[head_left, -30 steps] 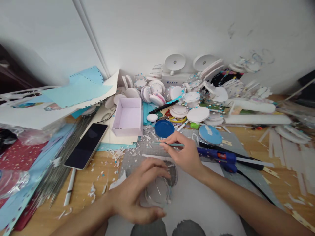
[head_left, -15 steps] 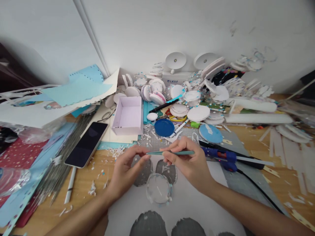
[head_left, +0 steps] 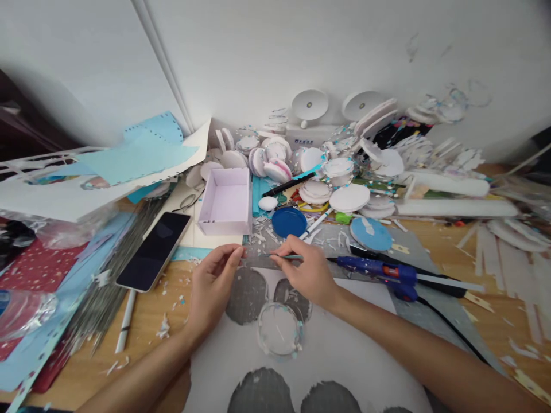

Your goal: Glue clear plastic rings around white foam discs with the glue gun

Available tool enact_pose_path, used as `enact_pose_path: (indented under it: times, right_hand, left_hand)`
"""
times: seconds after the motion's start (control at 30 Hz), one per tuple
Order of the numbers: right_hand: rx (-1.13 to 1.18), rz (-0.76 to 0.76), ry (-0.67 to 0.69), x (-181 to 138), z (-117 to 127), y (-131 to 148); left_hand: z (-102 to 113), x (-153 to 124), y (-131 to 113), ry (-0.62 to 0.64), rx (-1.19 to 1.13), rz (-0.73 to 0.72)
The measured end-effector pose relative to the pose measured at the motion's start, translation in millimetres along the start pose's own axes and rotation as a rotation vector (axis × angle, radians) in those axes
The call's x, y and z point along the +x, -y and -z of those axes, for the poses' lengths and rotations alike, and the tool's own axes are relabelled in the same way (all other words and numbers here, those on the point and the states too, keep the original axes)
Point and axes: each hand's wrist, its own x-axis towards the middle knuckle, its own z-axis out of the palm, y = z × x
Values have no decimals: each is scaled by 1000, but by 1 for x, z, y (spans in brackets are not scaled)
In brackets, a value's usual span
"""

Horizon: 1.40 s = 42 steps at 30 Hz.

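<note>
My right hand (head_left: 306, 274) is pinched shut on a thin teal tool (head_left: 282, 256) that points left, just above the white sheet (head_left: 344, 355) with round cut-outs. My left hand (head_left: 212, 287) is beside it, thumb and fingers pressed together near the tool's tip; whether a small scrap is between them I cannot make out. A clear round disc (head_left: 279, 337) lies on the sheet below both hands, untouched. A grey cutting mat (head_left: 253, 289) shows through the holes.
A phone (head_left: 155, 250) lies left, a pink open box (head_left: 226, 201) and a blue lid (head_left: 288, 222) sit behind the hands. A blue glue gun (head_left: 379, 269) lies to the right. Stacks of white foam discs (head_left: 348, 198) and paper (head_left: 129, 160) crowd the back.
My left hand lifted off the clear disc and rose to the tool's tip, then both hands moved forward and away from me. The disc stayed on the sheet.
</note>
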Motion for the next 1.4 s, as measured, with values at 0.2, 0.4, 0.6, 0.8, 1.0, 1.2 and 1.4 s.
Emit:
enact_pose_path:
  times: [0.2, 0.4, 0.6, 0.8, 1.0, 1.2, 1.4]
  right_hand:
    - [-36, 44, 16, 0, -1, -2]
    - [19, 52, -94, -1, 15, 13]
    - [57, 60, -133, -5, 30, 30]
    - [104, 73, -126, -10, 34, 37]
    - [195, -48, -162, -23, 50, 53]
    - [252, -32, -196, -38, 70, 79]
    - [264, -50, -184, -48, 76, 91]
  left_hand:
    - [0, 0, 0, -13, -30, 14]
    - [1, 0, 0, 22, 75, -35]
    - [-1, -1, 3, 60, 35, -27]
    - [-4, -2, 4, 87, -19, -25]
    - [-4, -7, -2, 166, -88, -26]
    - [-5, -22, -31, 289, -133, -64]
    - [-5, -38, -60, 308, -110, -128]
